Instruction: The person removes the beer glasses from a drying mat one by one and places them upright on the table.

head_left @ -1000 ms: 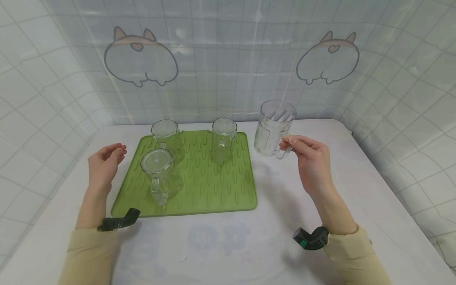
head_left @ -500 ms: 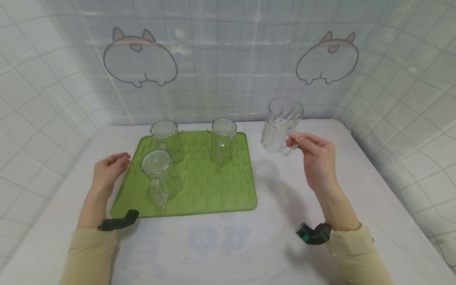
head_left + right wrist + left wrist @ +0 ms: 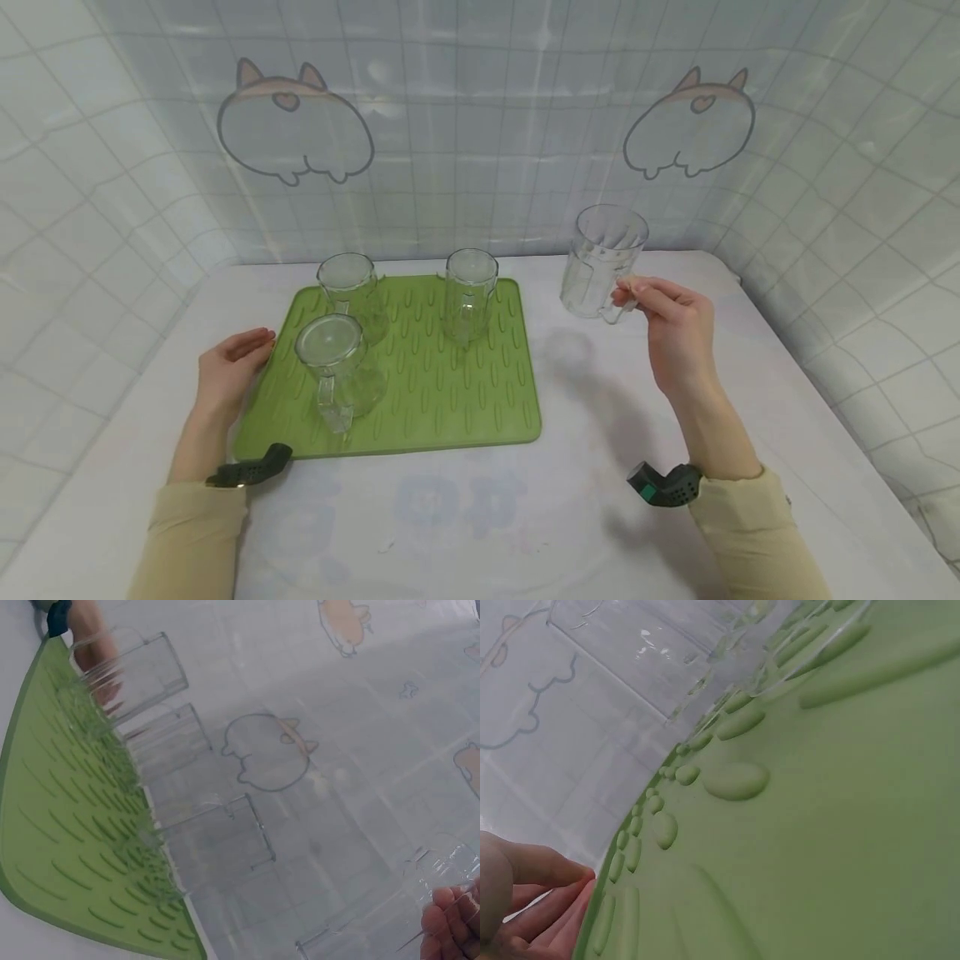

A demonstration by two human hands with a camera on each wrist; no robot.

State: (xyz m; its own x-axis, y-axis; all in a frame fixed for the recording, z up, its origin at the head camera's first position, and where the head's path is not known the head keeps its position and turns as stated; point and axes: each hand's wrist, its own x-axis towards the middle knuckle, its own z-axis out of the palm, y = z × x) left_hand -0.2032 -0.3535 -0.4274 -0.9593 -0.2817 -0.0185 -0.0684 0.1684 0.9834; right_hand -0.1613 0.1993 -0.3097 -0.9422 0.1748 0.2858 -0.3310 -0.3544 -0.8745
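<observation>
My right hand (image 3: 681, 333) pinches the handle of a clear glass mug (image 3: 600, 267), which leans slightly, its mouth upward. The mug's shadow falls apart from it, so it appears raised above the table. At the far side of a green ribbed mat (image 3: 442, 400), my left hand (image 3: 231, 371) has its fairly straight fingertips against the left edge, as the left wrist view shows with the fingers (image 3: 551, 870). Three glass mugs stand on the mat: a front-left mug (image 3: 337, 367) with its base up, a back-left mug (image 3: 352, 292) and a back-right mug (image 3: 471, 296).
A white table covering (image 3: 450, 533) lies under the mat. Behind it rises a tiled-pattern backdrop (image 3: 480, 125) with cartoon animal prints, and similar sheets flank both sides. Both wrists carry black cameras.
My right hand has shifted the held mug to the right and slightly back. My left hand has come down to the mat's left edge. The mugs on the mat have stayed put.
</observation>
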